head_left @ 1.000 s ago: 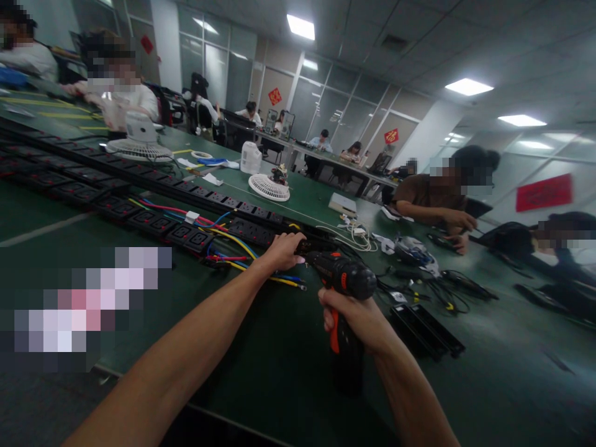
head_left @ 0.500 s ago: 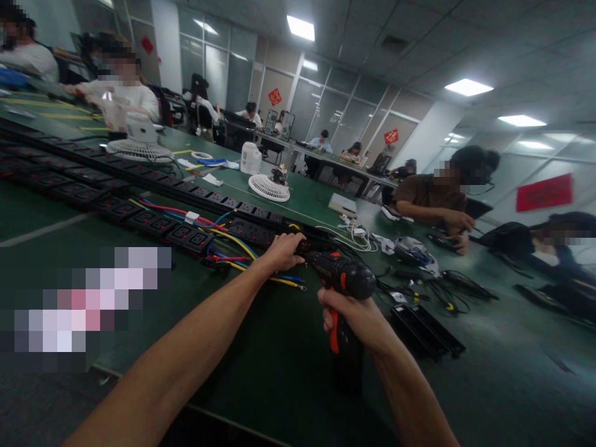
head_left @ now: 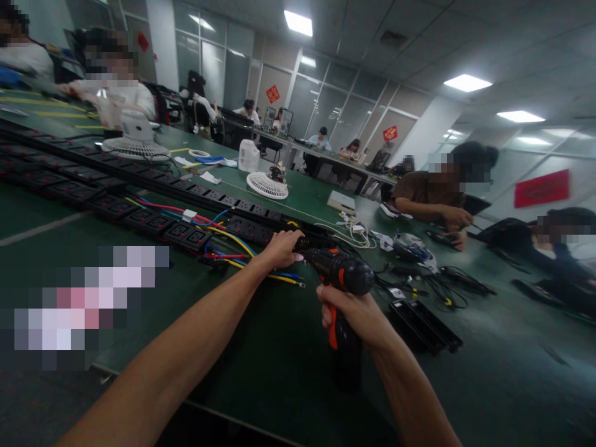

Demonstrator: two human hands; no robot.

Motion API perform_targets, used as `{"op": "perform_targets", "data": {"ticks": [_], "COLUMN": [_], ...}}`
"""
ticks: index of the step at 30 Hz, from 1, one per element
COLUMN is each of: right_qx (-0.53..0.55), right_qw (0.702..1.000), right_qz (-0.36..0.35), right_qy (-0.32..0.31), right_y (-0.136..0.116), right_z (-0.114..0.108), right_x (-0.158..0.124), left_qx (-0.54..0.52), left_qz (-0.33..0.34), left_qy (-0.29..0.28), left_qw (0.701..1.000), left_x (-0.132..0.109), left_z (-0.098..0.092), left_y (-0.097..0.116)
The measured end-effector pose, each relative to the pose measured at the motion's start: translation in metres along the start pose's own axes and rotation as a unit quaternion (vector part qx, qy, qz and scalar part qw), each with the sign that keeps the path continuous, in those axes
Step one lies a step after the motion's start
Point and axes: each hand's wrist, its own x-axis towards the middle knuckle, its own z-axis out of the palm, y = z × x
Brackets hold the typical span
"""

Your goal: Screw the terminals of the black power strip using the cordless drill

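My right hand (head_left: 347, 304) is wrapped round the handle of a black and orange cordless drill (head_left: 342, 270). The drill points away to the left, its tip close to the fingers of my left hand (head_left: 283, 248). My left fingers are curled over the dark end of a black power strip (head_left: 249, 228); the exact spot they pinch is hidden. Red, blue and yellow wires (head_left: 218, 230) run loose along the strip towards my left wrist. Bare-ended yellow and blue wires (head_left: 288, 279) stick out below that wrist.
More long black power strips (head_left: 69, 167) lie across the green table (head_left: 223, 347). Beyond are white fan parts (head_left: 269, 185) and a white jug-like housing (head_left: 249, 155). On the right lie black trays (head_left: 426, 326) and tangled cables (head_left: 447, 292). Co-workers sit around.
The view has shifted very slightly. Both hands and the drill keep nearly the same place, with the drill tip still beside my left fingers.
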Motion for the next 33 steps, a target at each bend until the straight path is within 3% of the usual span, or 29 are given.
{"op": "perform_targets", "data": {"ticks": [33], "right_qx": [-0.002], "right_qw": [1.0], "right_qz": [0.001], "right_qy": [0.009], "right_y": [0.0034], "right_z": [-0.0011], "right_x": [0.0004], "left_qx": [0.006], "left_qz": [-0.001], "left_qy": [-0.007], "left_qw": [1.0], "left_x": [-0.0005], "left_z": [-0.0028], "left_y": [0.0017]}}
